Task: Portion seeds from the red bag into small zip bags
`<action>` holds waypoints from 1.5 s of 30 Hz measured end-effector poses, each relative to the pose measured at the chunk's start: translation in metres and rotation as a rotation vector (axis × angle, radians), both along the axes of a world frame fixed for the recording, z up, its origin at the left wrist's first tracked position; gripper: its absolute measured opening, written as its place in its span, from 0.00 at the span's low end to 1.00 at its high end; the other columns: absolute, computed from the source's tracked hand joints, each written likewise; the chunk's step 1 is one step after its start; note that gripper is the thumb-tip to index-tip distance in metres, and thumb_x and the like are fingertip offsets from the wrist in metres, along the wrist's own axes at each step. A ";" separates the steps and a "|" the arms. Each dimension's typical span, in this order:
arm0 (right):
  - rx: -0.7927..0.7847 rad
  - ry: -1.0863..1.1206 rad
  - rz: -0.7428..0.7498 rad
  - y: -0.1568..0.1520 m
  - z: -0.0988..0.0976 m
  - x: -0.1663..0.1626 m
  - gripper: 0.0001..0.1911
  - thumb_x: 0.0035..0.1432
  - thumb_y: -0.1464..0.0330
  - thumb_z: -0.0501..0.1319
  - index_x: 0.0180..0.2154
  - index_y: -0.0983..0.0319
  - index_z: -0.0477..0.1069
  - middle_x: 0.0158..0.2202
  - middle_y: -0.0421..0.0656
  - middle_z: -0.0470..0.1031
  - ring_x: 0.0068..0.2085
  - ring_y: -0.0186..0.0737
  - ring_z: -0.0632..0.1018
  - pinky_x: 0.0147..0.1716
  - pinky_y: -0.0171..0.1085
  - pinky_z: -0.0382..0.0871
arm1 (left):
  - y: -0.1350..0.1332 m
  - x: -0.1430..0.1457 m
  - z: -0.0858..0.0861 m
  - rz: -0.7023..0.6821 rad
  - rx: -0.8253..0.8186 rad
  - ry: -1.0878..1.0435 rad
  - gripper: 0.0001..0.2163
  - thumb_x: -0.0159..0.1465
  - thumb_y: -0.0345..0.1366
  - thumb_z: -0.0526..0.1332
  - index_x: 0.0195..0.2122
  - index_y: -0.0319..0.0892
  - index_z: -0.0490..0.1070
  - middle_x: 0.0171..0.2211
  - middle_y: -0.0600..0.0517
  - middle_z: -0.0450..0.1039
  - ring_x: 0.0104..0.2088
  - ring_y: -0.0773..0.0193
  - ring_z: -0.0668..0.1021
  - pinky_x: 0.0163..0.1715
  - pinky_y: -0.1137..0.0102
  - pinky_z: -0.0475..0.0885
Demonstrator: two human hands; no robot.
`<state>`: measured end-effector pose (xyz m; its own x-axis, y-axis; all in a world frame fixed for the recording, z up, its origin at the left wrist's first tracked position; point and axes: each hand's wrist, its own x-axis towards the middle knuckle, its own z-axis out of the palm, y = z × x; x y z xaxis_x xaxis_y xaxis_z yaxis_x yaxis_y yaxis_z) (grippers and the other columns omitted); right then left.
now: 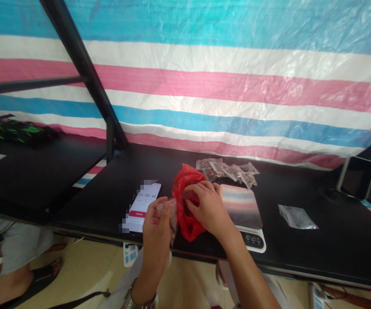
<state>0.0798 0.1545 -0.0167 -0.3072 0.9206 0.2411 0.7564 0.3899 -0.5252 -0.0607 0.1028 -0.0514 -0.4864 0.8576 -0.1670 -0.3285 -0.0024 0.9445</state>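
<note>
Far left: a person's leg [16, 257] in grey shorts, below the table, apart from the work.
Phone: [143, 206] lies flat on the black table [314, 244], timer showing, just left of the left hand.
Left hand: [155, 234] clenched, pinching a small zip bag [170, 216] of brown bits between thumb and fingers; bag upright, over the table's front edge. Watch [138, 300] on the wrist.
Red plastic bag: [185, 206] crumpled on the table, between the hands, touching the right hand.
Right hand: [206, 206] fingers curled over the bag's mouth; cannot tell if they grasp anything inside.
Kitchen scale: [243, 214] just right of the right hand, not touching it as far as visible.
Pile of zip bags: [227, 171] behind the hand, near the scale.
Clear bag: [296, 216] alone, right of the scale.
Tablet: [355, 178] propped up at far right.
Backdrop: striped tarp [185, 86].
</note>
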 end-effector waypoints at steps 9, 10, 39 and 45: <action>-0.002 -0.080 -0.055 0.000 -0.006 0.002 0.12 0.66 0.73 0.67 0.49 0.56 0.79 0.49 0.46 0.85 0.57 0.54 0.76 0.60 0.54 0.57 | 0.002 0.000 -0.001 0.015 -0.005 -0.024 0.30 0.54 0.61 0.74 0.48 0.43 0.75 0.31 0.55 0.80 0.25 0.66 0.79 0.28 0.71 0.74; -0.016 -0.071 -0.041 0.000 -0.006 0.003 0.11 0.66 0.73 0.67 0.49 0.57 0.79 0.49 0.45 0.85 0.57 0.53 0.76 0.61 0.54 0.57 | 0.003 0.000 -0.003 0.015 -0.002 -0.027 0.30 0.55 0.61 0.74 0.48 0.43 0.75 0.32 0.54 0.80 0.27 0.65 0.80 0.29 0.71 0.75; -0.140 0.018 -0.004 -0.010 0.004 0.020 0.09 0.62 0.73 0.66 0.43 0.57 0.79 0.41 0.42 0.85 0.50 0.49 0.77 0.60 0.51 0.53 | 0.001 -0.005 0.010 0.035 -0.042 -0.212 0.32 0.47 0.59 0.79 0.45 0.46 0.75 0.31 0.57 0.81 0.31 0.61 0.85 0.34 0.68 0.81; -0.137 -0.120 0.021 -0.011 0.010 0.021 0.11 0.62 0.74 0.66 0.46 0.57 0.79 0.47 0.44 0.84 0.55 0.53 0.75 0.62 0.54 0.52 | -0.006 -0.013 0.019 -0.025 -0.141 -0.177 0.31 0.46 0.55 0.80 0.45 0.45 0.75 0.32 0.53 0.83 0.31 0.56 0.86 0.32 0.66 0.81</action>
<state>0.1007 0.1431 -0.0070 -0.3460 0.9353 0.0745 0.8093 0.3377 -0.4805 -0.0736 0.0965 -0.0320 -0.4174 0.8314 -0.3667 -0.4875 0.1358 0.8625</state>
